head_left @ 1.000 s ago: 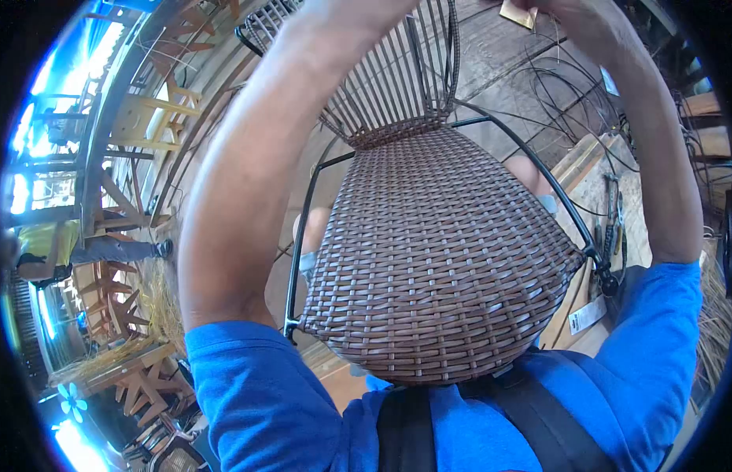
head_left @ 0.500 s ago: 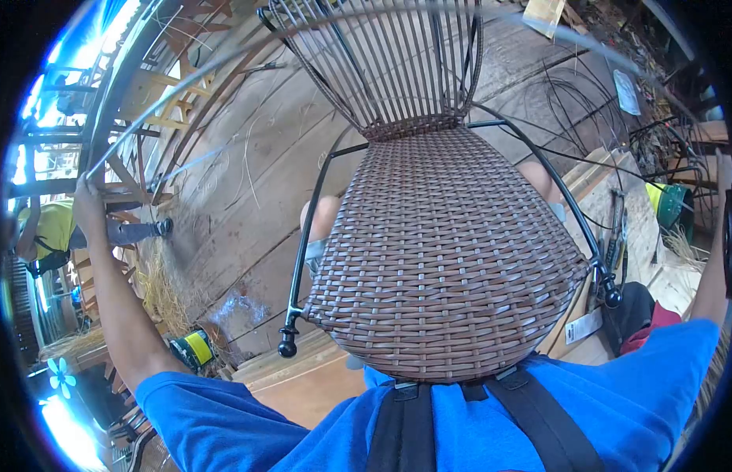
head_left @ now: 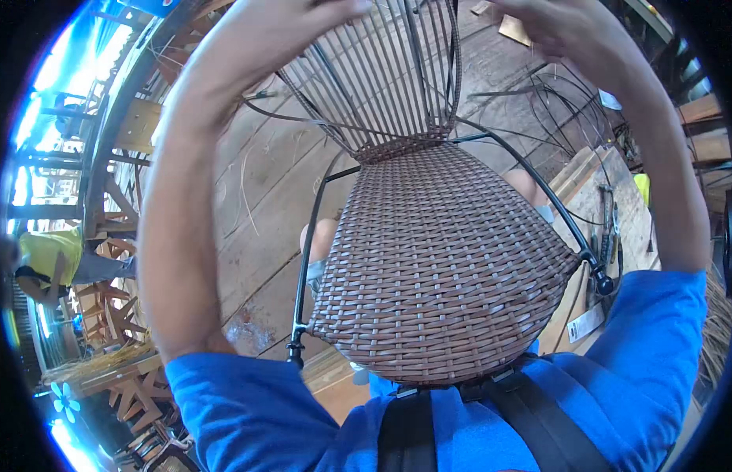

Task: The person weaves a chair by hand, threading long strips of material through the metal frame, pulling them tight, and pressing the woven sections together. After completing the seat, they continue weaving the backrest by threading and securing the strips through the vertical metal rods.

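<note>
Woven chair (head_left: 444, 259): centre, back at top.
Left hand (head_left: 311, 22): in from far left — now upper centre; fingers' closure indeterminable.
Right hand (head_left: 551, 27): in from far right, now upper right; fingers likewise.

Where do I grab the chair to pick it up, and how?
I'd hold the chair's left bar and right bar, one hand from each outer side. They're thin enough to wrap fingers round, and stand away from the seat where it narrows.
</note>
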The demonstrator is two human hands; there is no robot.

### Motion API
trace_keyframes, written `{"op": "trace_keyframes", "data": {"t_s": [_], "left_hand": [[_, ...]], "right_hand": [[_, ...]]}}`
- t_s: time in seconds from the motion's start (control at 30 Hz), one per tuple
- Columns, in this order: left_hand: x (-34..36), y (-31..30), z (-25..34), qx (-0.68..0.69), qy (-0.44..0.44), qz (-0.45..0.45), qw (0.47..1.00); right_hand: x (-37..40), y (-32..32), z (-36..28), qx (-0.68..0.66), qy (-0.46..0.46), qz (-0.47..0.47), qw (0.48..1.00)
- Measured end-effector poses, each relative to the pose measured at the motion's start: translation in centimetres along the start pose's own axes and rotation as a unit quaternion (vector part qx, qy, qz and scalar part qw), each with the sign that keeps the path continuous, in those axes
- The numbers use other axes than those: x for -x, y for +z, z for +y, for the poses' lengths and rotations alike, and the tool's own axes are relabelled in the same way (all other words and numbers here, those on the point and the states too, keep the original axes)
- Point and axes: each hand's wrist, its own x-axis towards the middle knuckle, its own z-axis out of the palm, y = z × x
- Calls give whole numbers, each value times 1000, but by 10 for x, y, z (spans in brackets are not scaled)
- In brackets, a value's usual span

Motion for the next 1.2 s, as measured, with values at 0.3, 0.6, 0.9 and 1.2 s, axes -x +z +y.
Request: {"op": "trace_keyframes", "data": {"t_s": [0.3,0.6,0.9,1.2], "left_hand": [[213,15,-81,184,-389,-344,834],[-5,48,51,209,-28,-152,966],[171,-10,-76,199,-405,-318,834],[122,27,-63,107,-268,-214,933]], "right_hand": [[112,-195,362,474,281,18,834],[-12,47,32,-14,-86,-64,994],[57,-95,277,103,26,54,993],[-5,-75,245,433,184,42,881]]}}
